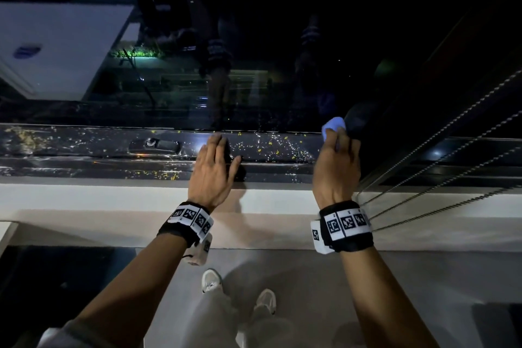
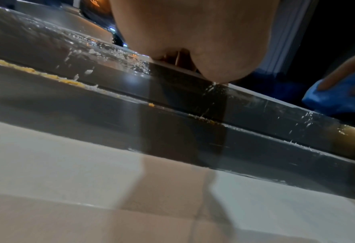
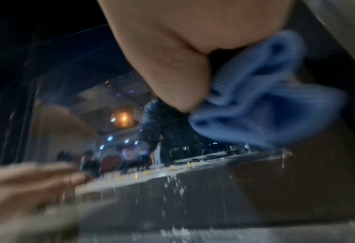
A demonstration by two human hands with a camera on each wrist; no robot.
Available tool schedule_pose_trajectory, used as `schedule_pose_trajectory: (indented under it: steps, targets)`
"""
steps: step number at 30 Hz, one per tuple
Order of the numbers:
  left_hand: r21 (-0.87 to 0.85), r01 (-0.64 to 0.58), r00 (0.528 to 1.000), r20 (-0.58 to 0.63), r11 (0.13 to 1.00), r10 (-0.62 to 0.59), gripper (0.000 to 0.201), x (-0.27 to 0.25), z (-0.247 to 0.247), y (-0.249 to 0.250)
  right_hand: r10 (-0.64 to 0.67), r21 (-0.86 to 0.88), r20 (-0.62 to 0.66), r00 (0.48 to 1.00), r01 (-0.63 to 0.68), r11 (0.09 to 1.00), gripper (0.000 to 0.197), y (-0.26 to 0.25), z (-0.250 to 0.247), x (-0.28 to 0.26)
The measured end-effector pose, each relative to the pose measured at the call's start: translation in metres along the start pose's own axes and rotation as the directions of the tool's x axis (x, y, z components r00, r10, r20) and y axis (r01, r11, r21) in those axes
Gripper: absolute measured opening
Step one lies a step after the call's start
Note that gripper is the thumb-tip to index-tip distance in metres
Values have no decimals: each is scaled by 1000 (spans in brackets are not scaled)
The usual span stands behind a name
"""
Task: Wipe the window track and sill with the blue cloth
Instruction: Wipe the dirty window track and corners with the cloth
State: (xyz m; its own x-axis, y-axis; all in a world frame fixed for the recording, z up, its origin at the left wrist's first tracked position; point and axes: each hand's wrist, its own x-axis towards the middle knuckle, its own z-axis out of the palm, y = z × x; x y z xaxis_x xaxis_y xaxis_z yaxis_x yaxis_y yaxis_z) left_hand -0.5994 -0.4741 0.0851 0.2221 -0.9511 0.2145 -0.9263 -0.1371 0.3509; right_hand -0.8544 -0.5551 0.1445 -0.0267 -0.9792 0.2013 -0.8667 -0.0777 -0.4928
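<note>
Glass (image 1: 254, 37), dark w/ reflections, fills the upper half of the head view. Below it the track (image 1: 84, 150) runs as a dark band across mid-frame, edge to edge, strewn w/ yellow and white crumbs (image 1: 271, 147), thickest center-right and far left; a latch recess (image 1: 155, 146) sits left of center. Under the track the sill (image 1: 84, 200), pale, spans the frame width. Grey floor (image 1: 310, 277) lower half, two shoes (image 1: 211, 281) bottom center. Cords (image 1: 437, 155) slant from upper right down to the R wrist.

L hand (image 1: 211, 169), center of frame: fingers straight and spread, flat on the track, holding nothing; heel of palm touches the track's front rail in the L wrist view. R hand (image 1: 337, 167), right of center: fingers curled round the cloth (image 1: 333, 126), bunched, blue, poking out past the fingertips at the back of the track by the glass edge. R wrist view is blurred; cloth folds hang just above the track's right end. Marker bands on both wrists.
</note>
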Motion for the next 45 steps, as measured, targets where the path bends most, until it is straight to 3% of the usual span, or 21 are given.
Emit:
schedule_pose_trajectory:
  steps: [4, 10, 14, 18, 21, 25, 28, 31, 39, 42, 43, 45]
  targets:
    - [16, -11, 1000, -20, 1000, 12, 67, 0, 1, 0, 127, 77, 62, 990, -132, 988, 45, 2, 18, 5]
    - [9, -9, 1000, -16, 1000, 9, 66, 1, 1, -3, 68, 117, 37, 997, -72, 991, 52, -13, 26, 6]
    - [12, -12, 1000, -17, 1000, 12, 68, 1, 2, -3, 94, 25, -19, 995, -94, 995, 39, -8, 18, 4]
    - [8, -15, 1000, -13, 1000, 15, 68, 1, 2, -5, 17, -215, 67, 998, -3, 977, 58, -6, 36, 7]
    - [8, -4, 1000, -4, 1000, 5, 70, 2, 1, -4, -39, -223, 142, 989, 70, 972, 59, -17, 40, 8]
    - [12, -12, 1000, -10, 1000, 12, 71, 1, 2, -3, -193, -152, 93, 977, 206, 967, 54, -10, 26, 2]
    - [10, -7, 1000, -6, 1000, 7, 71, 1, 2, -4, -79, -139, 44, 996, 84, 987, 39, -6, 13, 6]
    - [7, -8, 1000, -4, 1000, 8, 70, 1, 3, -4, -15, -240, 101, 995, 39, 970, 50, -3, 20, 8]
    - [-10, -22, 1000, -14, 1000, 22, 69, 3, 4, -7, -246, -179, 74, 966, 256, 950, 45, -27, 34, -3]
    - [-15, -28, 1000, -14, 1000, 27, 69, 4, 4, -9, -83, -200, 86, 993, 99, 975, 34, -18, 17, 14]
    - [-15, -26, 1000, -14, 1000, 26, 69, 3, 4, -9, -29, -263, 72, 997, 47, 964, 31, -11, 15, 17]
    - [-15, -24, 1000, -13, 1000, 24, 69, 2, 4, -9, 50, -406, 169, 984, 24, 914, 34, -1, 20, 19]
